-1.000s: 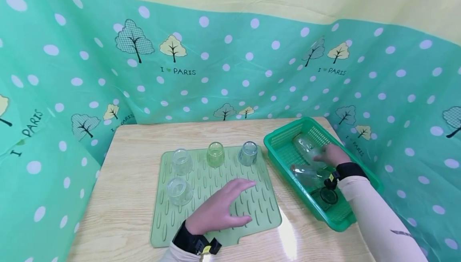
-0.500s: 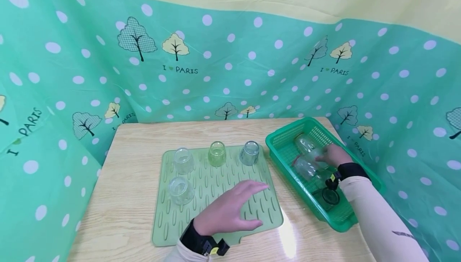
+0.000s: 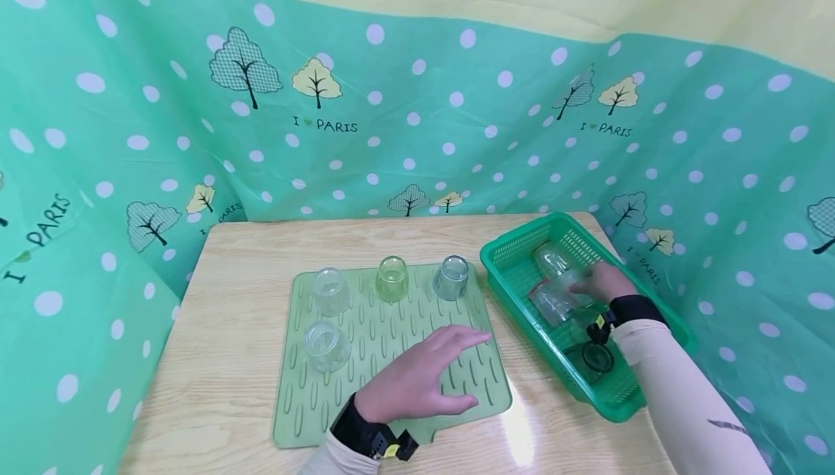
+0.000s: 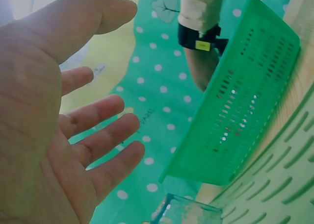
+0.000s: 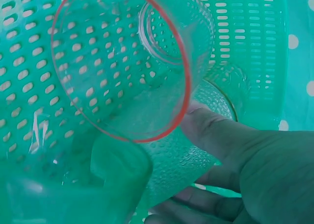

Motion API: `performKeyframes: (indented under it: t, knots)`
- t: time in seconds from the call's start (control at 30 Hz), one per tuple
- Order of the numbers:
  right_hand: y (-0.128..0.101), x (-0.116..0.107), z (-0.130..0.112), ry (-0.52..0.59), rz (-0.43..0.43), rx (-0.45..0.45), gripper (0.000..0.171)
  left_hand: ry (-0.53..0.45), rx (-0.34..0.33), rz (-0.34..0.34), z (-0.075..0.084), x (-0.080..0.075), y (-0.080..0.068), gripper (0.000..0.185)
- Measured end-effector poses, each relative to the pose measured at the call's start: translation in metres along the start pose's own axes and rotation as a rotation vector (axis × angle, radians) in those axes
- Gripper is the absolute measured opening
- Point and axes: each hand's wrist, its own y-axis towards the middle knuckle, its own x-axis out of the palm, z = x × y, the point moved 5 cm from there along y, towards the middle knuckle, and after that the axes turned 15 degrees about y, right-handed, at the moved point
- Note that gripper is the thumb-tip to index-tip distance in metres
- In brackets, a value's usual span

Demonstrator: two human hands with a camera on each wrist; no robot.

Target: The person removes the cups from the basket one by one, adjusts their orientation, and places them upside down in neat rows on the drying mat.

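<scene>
On the wooden table (image 3: 248,330), a pale green ridged drying mat (image 3: 385,337) lies in the middle, with a green perforated basket (image 3: 626,395) just beside it on the right. Four glasses stand upside down on the far and left parts of the mat: two clear, one yellow-green glass (image 3: 391,278), one blue-grey glass (image 3: 451,277). The left hand (image 3: 417,377) rests on the near right of the mat, its fingers (image 4: 105,111) straight and spread, holding nothing. Inside the basket, the right hand (image 3: 603,283) grips a clear red-rimmed glass (image 5: 120,62) tipped on its side, fingers curled round it, beside other clear glasses.
</scene>
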Motion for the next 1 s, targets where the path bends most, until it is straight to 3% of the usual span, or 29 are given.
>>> performKeyframes:
  t: [0.23, 0.43, 1.0]
  knots:
    - [0.001, 0.0, -0.005, 0.007, 0.013, -0.003, 0.062, 0.002, -0.025, -0.01, -0.001, 0.0, -0.003, 0.087]
    - [0.005, 0.006, -0.003, 0.011, -0.039, -0.004, 0.063, 0.005, -0.027, -0.01, 0.001, -0.002, -0.006, 0.088]
    - [-0.023, 0.013, -0.011, -0.004, -0.021, -0.03, 0.064, -0.026, -0.076, -0.014, -0.002, -0.003, -0.016, 0.087]
